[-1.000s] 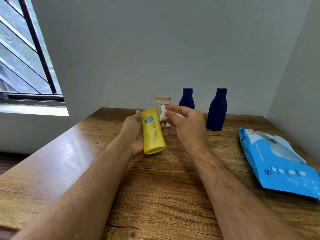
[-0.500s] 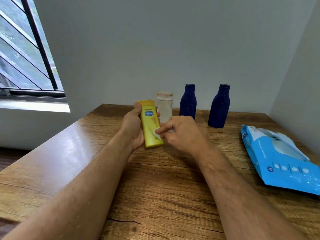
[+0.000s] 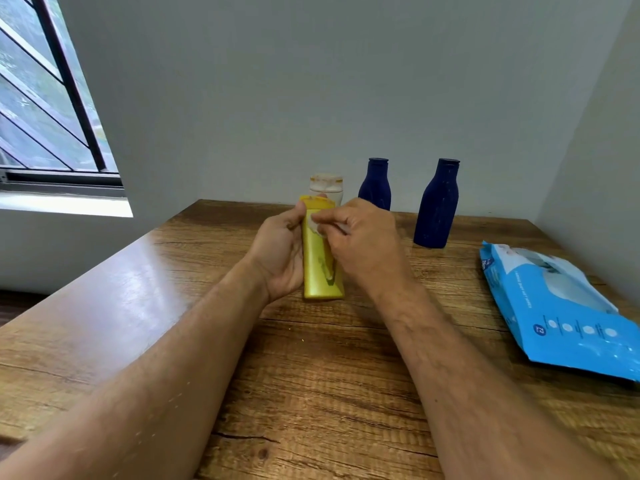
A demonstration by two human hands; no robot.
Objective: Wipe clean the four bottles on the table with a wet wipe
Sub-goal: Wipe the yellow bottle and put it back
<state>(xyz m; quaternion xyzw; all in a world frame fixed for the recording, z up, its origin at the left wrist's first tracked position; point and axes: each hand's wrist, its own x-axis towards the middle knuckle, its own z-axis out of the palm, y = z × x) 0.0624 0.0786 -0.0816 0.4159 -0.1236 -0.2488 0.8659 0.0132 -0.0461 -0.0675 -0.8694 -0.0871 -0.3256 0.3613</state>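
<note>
head view: left hand [image 3: 280,252] wraps the yellow bottle [image 3: 320,268], steadying it, while right hand [image 3: 360,244] fingers pinch a wet wipe [image 3: 313,223] against its top for scrubbing.

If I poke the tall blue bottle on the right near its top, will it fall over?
Probably, if poked hard. The tall blue bottle stands upright on the wooden table and is much taller than it is wide, so a push up high would likely tip it. Its round body suggests it would then roll. How full it is cannot be seen.
</note>
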